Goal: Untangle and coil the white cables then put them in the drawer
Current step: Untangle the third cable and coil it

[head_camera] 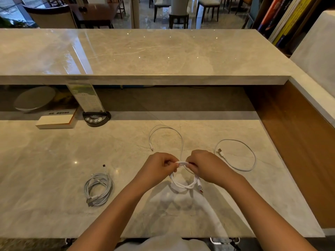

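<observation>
While a short bundled stretch of the white cable (182, 163) is pinched between the two hands, its gathered loops are left hanging just below the grip, toward the person, with a red-tipped plug seen at their lower right. The left hand (159, 166) is curled around the bundle's left end, and the right hand (203, 164) is curled around its right end, so that both are closed on the same cable above the marble desk (54, 178). From the grip, a loose tail of this cable is run away from the person in a tall arch and brought back down to a small connector just beyond the left hand.

Left of the grip and slightly nearer, a coiled cable (98, 190) is laid flat in tight rings, plugs sticking out. Right of the grip, a second loose cable (239, 154) is spread in one open ring.
</observation>
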